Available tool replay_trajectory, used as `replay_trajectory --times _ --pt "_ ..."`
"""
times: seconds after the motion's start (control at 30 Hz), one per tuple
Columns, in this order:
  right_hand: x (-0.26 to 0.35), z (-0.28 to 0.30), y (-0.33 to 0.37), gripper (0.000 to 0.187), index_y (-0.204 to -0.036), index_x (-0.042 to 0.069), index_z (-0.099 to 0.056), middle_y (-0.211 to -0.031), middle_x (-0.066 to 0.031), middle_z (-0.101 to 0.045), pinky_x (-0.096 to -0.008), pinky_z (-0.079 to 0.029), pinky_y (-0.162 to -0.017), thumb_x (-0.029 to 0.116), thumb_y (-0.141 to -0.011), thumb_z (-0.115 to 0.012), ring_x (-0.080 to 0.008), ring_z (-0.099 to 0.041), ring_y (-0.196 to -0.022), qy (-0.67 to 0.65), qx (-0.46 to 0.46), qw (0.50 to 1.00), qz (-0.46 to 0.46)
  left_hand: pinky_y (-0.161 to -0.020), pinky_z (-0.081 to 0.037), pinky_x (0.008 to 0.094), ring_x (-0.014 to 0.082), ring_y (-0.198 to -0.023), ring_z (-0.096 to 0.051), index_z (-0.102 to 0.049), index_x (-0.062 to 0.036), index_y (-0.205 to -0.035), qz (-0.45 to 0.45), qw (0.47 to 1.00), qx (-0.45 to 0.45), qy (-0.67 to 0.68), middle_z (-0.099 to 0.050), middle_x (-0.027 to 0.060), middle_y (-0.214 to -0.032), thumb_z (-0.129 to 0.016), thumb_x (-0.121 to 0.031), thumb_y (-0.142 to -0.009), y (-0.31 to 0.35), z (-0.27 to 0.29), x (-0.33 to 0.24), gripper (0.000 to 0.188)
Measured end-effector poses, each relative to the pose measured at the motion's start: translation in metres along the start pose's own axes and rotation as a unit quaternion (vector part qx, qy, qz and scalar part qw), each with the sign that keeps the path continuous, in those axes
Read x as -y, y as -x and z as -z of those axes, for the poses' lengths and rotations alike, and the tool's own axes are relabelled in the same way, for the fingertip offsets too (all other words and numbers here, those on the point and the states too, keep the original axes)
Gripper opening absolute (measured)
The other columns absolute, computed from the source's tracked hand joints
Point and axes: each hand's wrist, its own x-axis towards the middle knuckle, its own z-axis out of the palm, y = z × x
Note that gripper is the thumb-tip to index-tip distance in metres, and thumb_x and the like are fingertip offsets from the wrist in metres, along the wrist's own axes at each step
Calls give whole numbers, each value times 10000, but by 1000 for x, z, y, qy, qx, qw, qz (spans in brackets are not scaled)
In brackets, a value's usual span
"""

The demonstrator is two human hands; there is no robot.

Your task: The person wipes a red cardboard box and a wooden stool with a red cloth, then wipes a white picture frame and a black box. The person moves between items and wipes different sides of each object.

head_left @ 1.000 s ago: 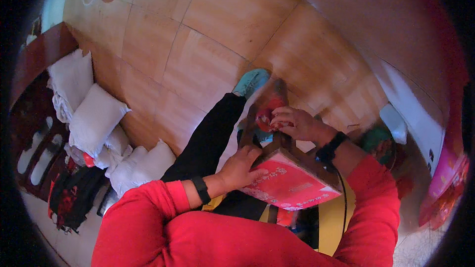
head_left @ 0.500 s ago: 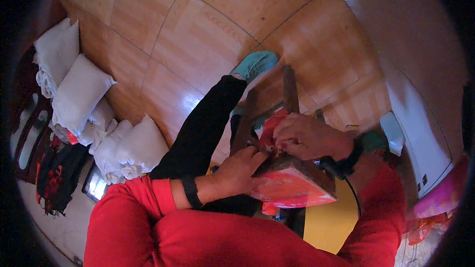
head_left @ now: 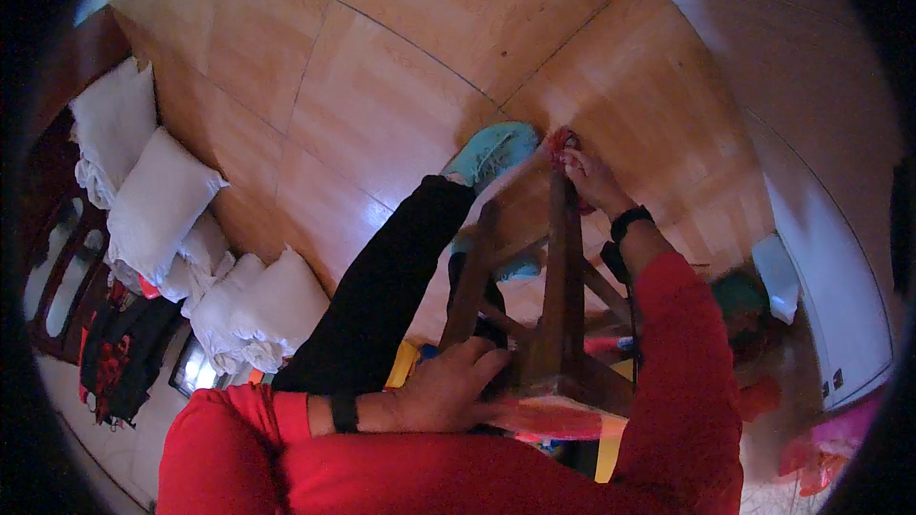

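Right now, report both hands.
Left hand: closed on the brown wooden stool.
Right hand: closed on crumpled red cloth at a stool leg's end.

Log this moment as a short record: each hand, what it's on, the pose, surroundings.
Left hand: at the seat end of the wooden stool; grip partly hidden
Right hand: holding crumpled red material at a leg's far end
Stool pose: tipped, legs pointing away from the wearer
Nearby: teal shoe
Left side: white pillow-like bundles
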Motion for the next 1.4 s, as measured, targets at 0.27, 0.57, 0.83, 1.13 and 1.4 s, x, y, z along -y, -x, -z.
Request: replay_trajectory --times 0.27,0.57,0.83,1.13,1.4 --pt "80 59 82 220 -1076 51 -681 -1138 -174 -646 -424 -491 -932 151 -929 -552 -369 -620 -1067 18 161 974 162 -941 -506 483 432 -1129 -563 -516 5 -1281 10 999 36 16 -531 252 -1217 -724 -503 -859 -2 6 -7 692" --pt "36 14 -23 175 -967 33 -673 -1064 -171 -655 -461 -503 -883 140 -911 -547 -353 -616 -1023 137 222 949 178 -917 -526 444 396 -1099 -603 -485 -2 -1359 53 994 94 -16 -529 249 -1242 -719 -426 -880 -9 19 -21 681" --pt "42 40 63 249 -1130 37 -647 -1172 -163 -636 -401 -482 -974 67 -912 -530 -347 -607 -1097 -40 87 995 39 -883 -532 445 408 -1068 -615 -515 2 -1308 5 998 56 -14 -545 248 -1209 -716 -424 -874 -12 13 -13 641" --pt "57 78 233 357 -1254 54 -602 -1305 -185 -584 -403 -458 -1048 41 -900 -565 -349 -583 -1207 70 23 997 24 -900 -529 464 418 -1089 -607 -523 -14 -1279 21 999 28 -33 -554 235 -1213 -760 -464 -828 -11 6 -23 680" --pt "61 75 217 432 -1388 70 -503 -1391 -220 -532 -421 -422 -1086 58 -959 -551 -363 -511 -1296 75 15 984 162 -917 -533 464 411 -1116 -602 -534 -29 -1258 77 994 60 -40 -563 218 -1240 -827 -438 -765 -12 3 -29 705"
